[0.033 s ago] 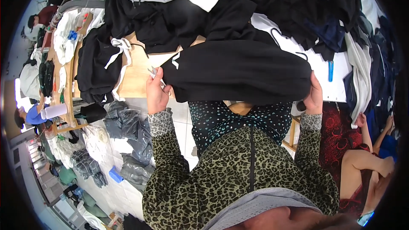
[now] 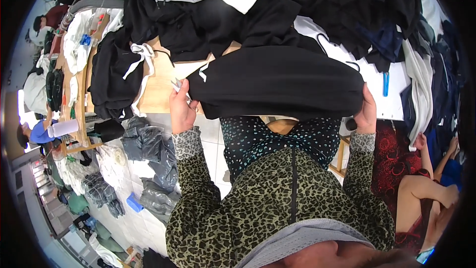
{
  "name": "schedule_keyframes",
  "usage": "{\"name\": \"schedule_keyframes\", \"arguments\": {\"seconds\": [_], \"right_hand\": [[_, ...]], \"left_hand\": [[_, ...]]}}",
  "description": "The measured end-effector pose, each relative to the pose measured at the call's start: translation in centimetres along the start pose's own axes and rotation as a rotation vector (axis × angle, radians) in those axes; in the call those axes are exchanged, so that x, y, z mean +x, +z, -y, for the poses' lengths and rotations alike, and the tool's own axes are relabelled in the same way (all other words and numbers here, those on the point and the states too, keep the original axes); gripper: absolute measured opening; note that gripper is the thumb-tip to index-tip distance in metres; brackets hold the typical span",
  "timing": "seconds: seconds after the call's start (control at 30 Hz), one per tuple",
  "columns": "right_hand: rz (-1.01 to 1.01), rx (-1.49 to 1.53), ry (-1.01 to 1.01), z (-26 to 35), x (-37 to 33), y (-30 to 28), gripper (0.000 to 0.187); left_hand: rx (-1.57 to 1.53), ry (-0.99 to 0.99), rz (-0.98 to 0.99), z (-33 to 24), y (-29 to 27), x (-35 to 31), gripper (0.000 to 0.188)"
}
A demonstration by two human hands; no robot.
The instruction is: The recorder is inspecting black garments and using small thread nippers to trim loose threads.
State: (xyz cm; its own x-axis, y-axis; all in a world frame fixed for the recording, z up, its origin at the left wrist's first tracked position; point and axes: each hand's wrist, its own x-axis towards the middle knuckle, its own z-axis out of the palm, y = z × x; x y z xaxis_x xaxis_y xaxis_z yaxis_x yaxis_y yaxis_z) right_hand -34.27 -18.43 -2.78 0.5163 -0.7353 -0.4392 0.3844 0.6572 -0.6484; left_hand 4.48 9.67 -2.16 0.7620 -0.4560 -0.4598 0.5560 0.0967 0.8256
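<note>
A black garment (image 2: 277,83), perhaps a sleeve or trouser leg, is stretched sideways between my hands above my lap. Its left end is gripped by my left hand (image 2: 183,109), which also has small metal snips (image 2: 176,85) with the blades poking out past the fingers. My right hand (image 2: 366,111) is closed on the garment's right end, the fingers mostly hidden by cloth. Beside that wrist is a small dark round object (image 2: 351,124) that I cannot identify. A short white tape or cord (image 2: 203,72) shows at the garment's upper left.
Black clothes (image 2: 208,25) are heaped across the far side of the wooden table (image 2: 161,77). Another black garment with white ties (image 2: 111,77) lies to the left. A blue tool (image 2: 386,84) rests on the white surface at right. Plastic-wrapped bundles (image 2: 158,164) cover the left floor; a co-worker (image 2: 419,193) sits at right.
</note>
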Motion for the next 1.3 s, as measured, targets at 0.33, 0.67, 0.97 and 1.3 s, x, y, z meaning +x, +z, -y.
{"name": "schedule_keyframes", "arguments": {"seconds": [0.33, 0.67, 0.97, 1.3], "right_hand": [[-0.070, -0.193, -0.162, -0.6, 0.5, 1.8, 0.028], [-0.044, -0.217, -0.185, -1.1, -0.2, 1.9, 0.024], [0.005, -0.255, -0.196, -0.7, -2.3, 2.4, 0.017], [-0.370, -0.807, -0.499, 4.4, 2.6, -6.0, 0.015]], "left_hand": [[0.004, 0.091, -0.084, -0.8, -3.2, -0.2, 0.016], [0.154, 0.110, -0.112, 0.2, -4.7, 0.7, 0.016], [0.291, 0.161, -0.148, 0.3, -3.2, -0.3, 0.010], [0.915, -0.024, 0.455, 0.4, 2.3, -3.5, 0.015]]}}
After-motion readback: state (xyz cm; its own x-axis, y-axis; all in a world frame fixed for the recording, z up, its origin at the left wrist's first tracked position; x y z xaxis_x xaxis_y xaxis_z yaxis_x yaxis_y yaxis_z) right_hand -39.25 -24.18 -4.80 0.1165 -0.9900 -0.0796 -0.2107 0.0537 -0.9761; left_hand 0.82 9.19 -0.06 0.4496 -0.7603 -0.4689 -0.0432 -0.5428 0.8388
